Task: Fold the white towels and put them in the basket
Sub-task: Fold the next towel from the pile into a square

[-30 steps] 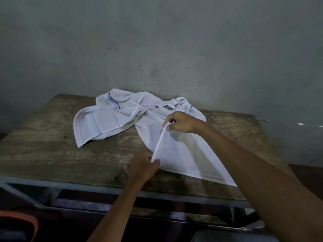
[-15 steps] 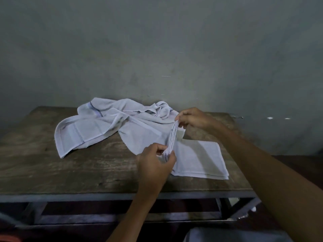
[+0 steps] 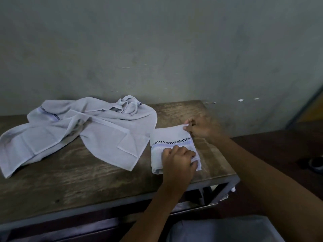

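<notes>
A small folded white towel [image 3: 170,137] with a dark checkered stripe lies flat near the right end of the wooden table [image 3: 73,179]. My left hand [image 3: 177,160] grips its near right corner. My right hand [image 3: 201,127] pinches its far right corner. Both hands hold the towel down on the tabletop. To the left, a heap of unfolded white towels [image 3: 75,130] spreads across the table, apart from the folded one. No basket can be made out for certain.
A grey wall [image 3: 157,49] rises directly behind the table. The table's metal frame [image 3: 225,187] shows at the right corner. A pale grey object [image 3: 227,229] sits at the bottom edge, below my arms. A dark floor lies to the right.
The towel's raised edge has been folded over to the right and laid flat, so it is now a smaller rectangle. Both hands moved right with it. The view shifted right.
</notes>
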